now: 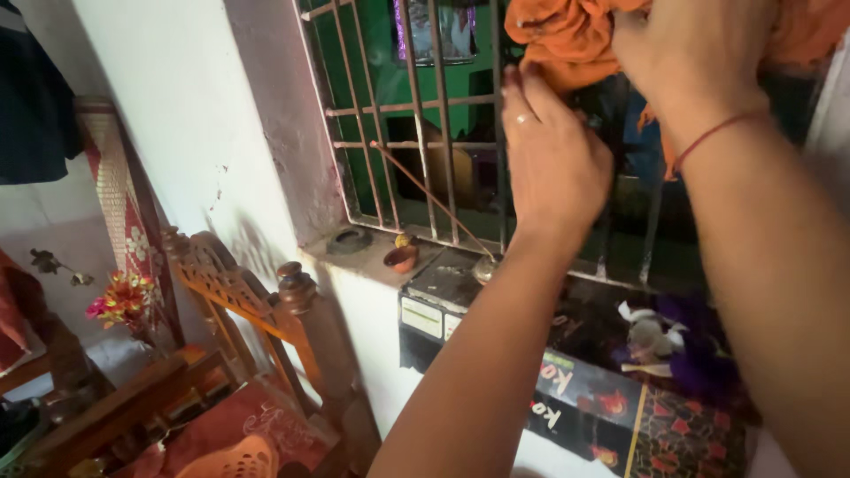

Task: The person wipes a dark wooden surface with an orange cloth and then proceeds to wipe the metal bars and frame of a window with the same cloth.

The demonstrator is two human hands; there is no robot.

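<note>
"Starting big: what's at the grille (pixel 425 106)?"

"Below it sits a dark box (pixel 584 398). High on its bars hangs an orange cloth (pixel 567 35), bunched."

"And the hands?"

"The right hand (pixel 682 53) is curled into the cloth at the grille's top, gripping a fold. The left hand (pixel 553 159) lies flat and open against the bars, just under the cloth."

"Which step, would you say?"

"I judge the cloth is mid-handling on the bars. More work calls for a steady grip, clear of the thin stick (pixel 425 195) leaning on the lower grille."

"How does the cloth lie?"

"Its long axis runs sideways along the top bars. It's crumpled, so no clear end points anywhere."
</note>
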